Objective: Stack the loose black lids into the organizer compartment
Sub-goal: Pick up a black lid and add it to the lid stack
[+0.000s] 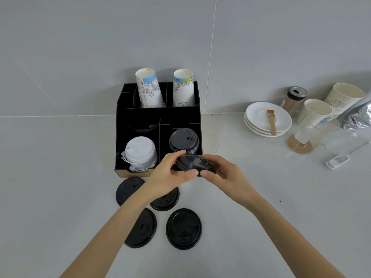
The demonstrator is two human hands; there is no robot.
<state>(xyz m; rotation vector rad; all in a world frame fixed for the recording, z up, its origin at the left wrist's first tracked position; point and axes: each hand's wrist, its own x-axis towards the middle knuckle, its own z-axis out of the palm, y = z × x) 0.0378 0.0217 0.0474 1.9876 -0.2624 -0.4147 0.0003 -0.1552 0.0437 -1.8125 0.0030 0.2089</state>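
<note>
A black organizer (122, 137) stands against the wall. Its front right compartment holds a stack of black lids (183, 140); the front left one holds white lids (139, 152). Both hands hold a small stack of black lids (193, 162) just in front of the front right compartment: my left hand (170, 173) grips its left side and my right hand (222, 173) its right side. Several loose black lids lie flat on the counter below the organizer, among them one at the left (126, 190), one under my left wrist (166, 201), one lower left (143, 229) and one lower right (183, 228).
Two paper cup stacks (149, 89) fill the organizer's back slots. To the right stand stacked white plates (259, 117) with a brush (271, 121), a shaker (294, 99), paper cups (341, 97), a glass pitcher (309, 135), a foil bag (359, 117) and a thermometer probe (339, 160).
</note>
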